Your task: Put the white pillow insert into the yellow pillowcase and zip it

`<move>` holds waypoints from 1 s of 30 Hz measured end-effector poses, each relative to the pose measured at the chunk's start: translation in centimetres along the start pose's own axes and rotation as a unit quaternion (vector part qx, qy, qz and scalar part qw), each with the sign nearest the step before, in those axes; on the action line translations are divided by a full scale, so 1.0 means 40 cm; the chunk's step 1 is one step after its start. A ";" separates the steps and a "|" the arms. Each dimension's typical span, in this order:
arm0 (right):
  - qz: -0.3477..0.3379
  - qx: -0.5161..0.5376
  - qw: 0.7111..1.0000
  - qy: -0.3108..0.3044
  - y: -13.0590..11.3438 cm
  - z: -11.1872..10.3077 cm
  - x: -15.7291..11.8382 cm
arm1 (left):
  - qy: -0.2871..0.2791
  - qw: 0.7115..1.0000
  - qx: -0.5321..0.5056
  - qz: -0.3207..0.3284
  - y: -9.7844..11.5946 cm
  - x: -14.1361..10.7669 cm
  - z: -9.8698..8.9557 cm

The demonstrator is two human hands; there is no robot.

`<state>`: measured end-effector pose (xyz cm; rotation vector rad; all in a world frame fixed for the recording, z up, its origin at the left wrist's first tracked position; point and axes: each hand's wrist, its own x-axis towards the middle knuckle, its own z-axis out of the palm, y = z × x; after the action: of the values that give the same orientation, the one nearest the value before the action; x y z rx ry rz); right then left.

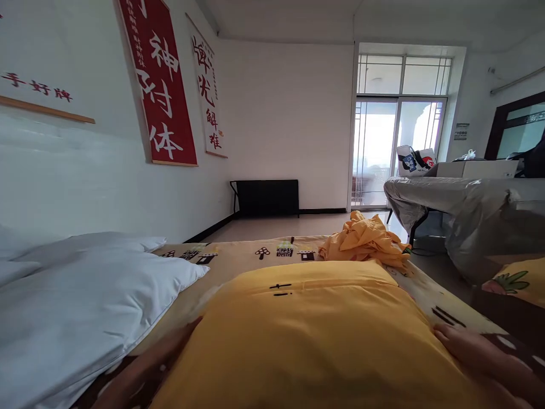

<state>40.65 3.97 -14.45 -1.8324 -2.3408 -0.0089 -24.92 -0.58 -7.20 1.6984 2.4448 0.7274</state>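
Observation:
A plump yellow pillow (315, 335) with small black marks near its far edge fills the lower middle of the view. My left hand (170, 349) is in shadow against the pillow's left side, its fingers largely hidden. At the right side, my right hand (477, 352) grips the pillow; the thumb shows along the edge and the other fingers are out of sight. Several white pillows (114, 307) lie left of my left hand. Beyond the yellow pillow is a crumpled heap of yellow-orange cloth (366, 241).
A patterned beige sheet (242, 253) lies under these things. To the right, more yellow fabric (515, 278) bears a leaf print. A plastic-covered table (447, 196) holds boxes and a bag. A black folded panel (267, 197) leans by the far wall.

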 end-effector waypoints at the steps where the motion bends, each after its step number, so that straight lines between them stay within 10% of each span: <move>1: 0.014 -0.037 0.999 0.015 -0.022 -0.020 0.012 | -0.010 1.000 0.001 -0.008 0.016 0.012 -0.013; 6: -0.125 -0.043 0.975 0.180 -0.342 -0.159 0.113 | -0.023 0.993 0.040 0.110 0.271 -0.003 -0.024; 9: -0.196 0.040 0.968 0.152 -0.570 -0.185 0.180 | -0.066 0.966 0.082 0.235 0.469 -0.039 0.042; 12: -0.185 0.092 0.971 0.117 -0.676 -0.157 0.239 | -0.101 0.955 0.090 0.262 0.559 -0.047 0.122; 15: -0.155 0.101 0.979 0.086 -0.634 -0.122 0.278 | -0.093 0.960 0.095 0.247 0.533 -0.021 0.161; 25: -0.007 0.054 0.991 0.119 -0.221 -0.014 0.257 | -0.027 0.990 0.057 0.128 0.242 0.078 0.137; 30: 0.051 -0.007 0.973 0.224 -0.250 -0.060 0.224 | 0.049 0.983 0.124 0.124 0.282 0.028 0.101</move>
<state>29.23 9.87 -9.88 -1.7332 -1.9389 -0.3835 -14.27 4.87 -5.80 2.1361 2.5068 0.5593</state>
